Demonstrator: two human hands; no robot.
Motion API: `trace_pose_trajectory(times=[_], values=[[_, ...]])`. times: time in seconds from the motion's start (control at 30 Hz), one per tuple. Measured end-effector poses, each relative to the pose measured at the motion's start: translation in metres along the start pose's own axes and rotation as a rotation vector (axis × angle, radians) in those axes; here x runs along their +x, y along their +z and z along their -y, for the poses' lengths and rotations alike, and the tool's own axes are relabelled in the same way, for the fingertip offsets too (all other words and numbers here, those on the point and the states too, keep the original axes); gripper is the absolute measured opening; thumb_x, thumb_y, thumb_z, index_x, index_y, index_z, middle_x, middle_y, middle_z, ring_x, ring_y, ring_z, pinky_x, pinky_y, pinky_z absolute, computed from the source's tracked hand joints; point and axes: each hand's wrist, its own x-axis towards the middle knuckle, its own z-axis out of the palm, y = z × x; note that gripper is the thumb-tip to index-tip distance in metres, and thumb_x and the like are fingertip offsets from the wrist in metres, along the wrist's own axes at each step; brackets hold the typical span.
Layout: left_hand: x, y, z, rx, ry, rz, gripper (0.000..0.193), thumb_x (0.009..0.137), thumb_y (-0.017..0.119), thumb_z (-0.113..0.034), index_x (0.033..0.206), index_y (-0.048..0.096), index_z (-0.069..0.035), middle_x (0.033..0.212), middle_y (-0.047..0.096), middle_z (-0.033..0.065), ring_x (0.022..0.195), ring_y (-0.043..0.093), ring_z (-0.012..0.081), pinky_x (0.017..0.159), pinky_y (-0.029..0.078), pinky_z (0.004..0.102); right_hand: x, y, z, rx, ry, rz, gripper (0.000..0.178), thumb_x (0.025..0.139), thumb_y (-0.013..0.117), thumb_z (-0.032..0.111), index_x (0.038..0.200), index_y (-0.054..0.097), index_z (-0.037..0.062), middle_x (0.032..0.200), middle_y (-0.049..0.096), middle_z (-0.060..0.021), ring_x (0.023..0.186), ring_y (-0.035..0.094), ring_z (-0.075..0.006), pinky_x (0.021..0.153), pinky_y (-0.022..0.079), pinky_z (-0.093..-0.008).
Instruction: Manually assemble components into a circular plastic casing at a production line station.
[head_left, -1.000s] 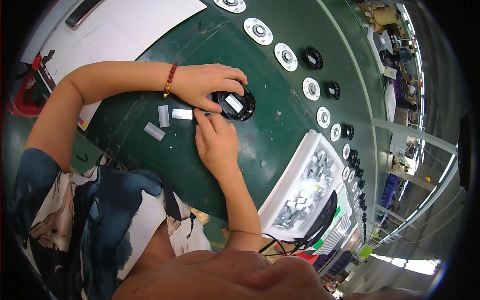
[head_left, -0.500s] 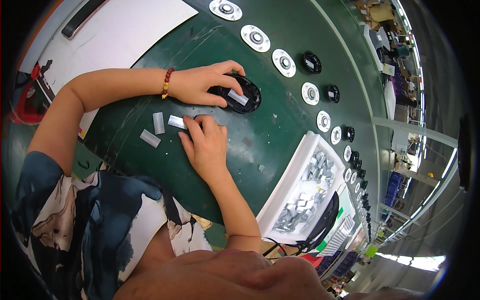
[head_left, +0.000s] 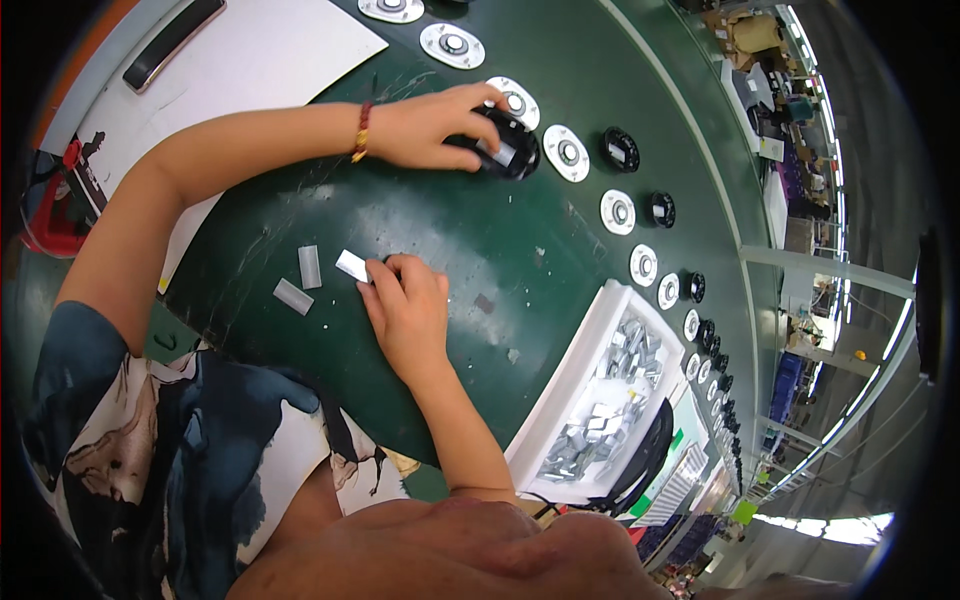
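Observation:
My left hand (head_left: 425, 128), with a red bead bracelet at the wrist, grips a black oval plastic housing (head_left: 522, 160) by its rim. A silver rectangular piece (head_left: 500, 154) lies inside that housing. Lower down, my right hand (head_left: 412, 318) pinches a second silver rectangular piece (head_left: 352, 265) between thumb and fingers, close to the green tabletop. To its left, two loose silver pieces (head_left: 309, 267) rest on the table. A white oval plate with a round centre (head_left: 513, 98) sits partly behind the held housing.
White oval plates (head_left: 567, 153) and black housings (head_left: 620, 150) stand in rows along the green table (head_left: 470, 390), running to the right. A white tray (head_left: 530, 432) of silver pieces is at the right, beside a black cable bundle (head_left: 645, 455). A white sheet (head_left: 255, 70) covers the far left.
My left hand has carried the black housing up and to the right, toward the row of white plates. My right hand stays nearly in place, still on the silver piece.

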Motion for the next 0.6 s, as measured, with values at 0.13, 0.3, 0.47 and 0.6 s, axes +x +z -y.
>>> trace_pose_trajectory(times=[0.13, 0.3, 0.47, 0.6], values=[[0.058, 0.000, 0.059, 0.139, -0.121, -0.154, 0.025, 0.083, 0.071, -0.014, 0.107, 0.065, -0.008, 0.136, 0.043, 0.0171, 0.125, 0.048, 0.0353, 0.104, 0.041, 0.0401, -0.001, -0.001, -0.001, 0.001, 0.017, -0.021, 0.030, 0.077, 0.077, 0.012, 0.105, 0.066, 0.0080, 0.099, 0.060, -0.0073, 0.087, 0.059, -0.0256, 0.074, 0.040, -0.0386], [0.091, 0.004, 0.129, 0.344, -0.253, -0.290, 0.031, 0.081, 0.072, -0.022, 0.110, 0.067, -0.011, 0.136, 0.046, 0.0174, 0.120, 0.050, 0.0381, 0.102, 0.043, 0.0439, 0.001, 0.008, 0.004, 0.059, 0.009, 0.020, 0.030, 0.077, 0.077, 0.012, 0.104, 0.065, 0.0076, 0.101, 0.061, -0.0084, 0.090, 0.060, -0.0263, 0.075, 0.040, -0.0385], [0.104, -0.003, 0.135, 0.416, -0.273, -0.210, 0.037, 0.083, 0.071, -0.026, 0.117, 0.068, -0.012, 0.135, 0.049, 0.0177, 0.117, 0.054, 0.0383, 0.102, 0.043, 0.0451, 0.000, 0.007, 0.006, 0.055, 0.050, 0.016, 0.029, 0.078, 0.077, 0.013, 0.104, 0.065, 0.0074, 0.102, 0.060, -0.0090, 0.091, 0.059, -0.0267, 0.077, 0.040, -0.0384], [0.093, -0.030, 0.134, 0.725, -0.288, -0.305, 0.029, 0.081, 0.068, -0.021, 0.107, 0.067, -0.010, 0.117, 0.057, 0.0120, 0.109, 0.059, 0.0295, 0.089, 0.045, 0.0435, 0.000, 0.000, 0.001, 0.029, 0.099, 0.020, 0.028, 0.078, 0.078, 0.013, 0.103, 0.065, 0.0073, 0.103, 0.059, -0.0092, 0.090, 0.059, -0.0265, 0.077, 0.039, -0.0382]])
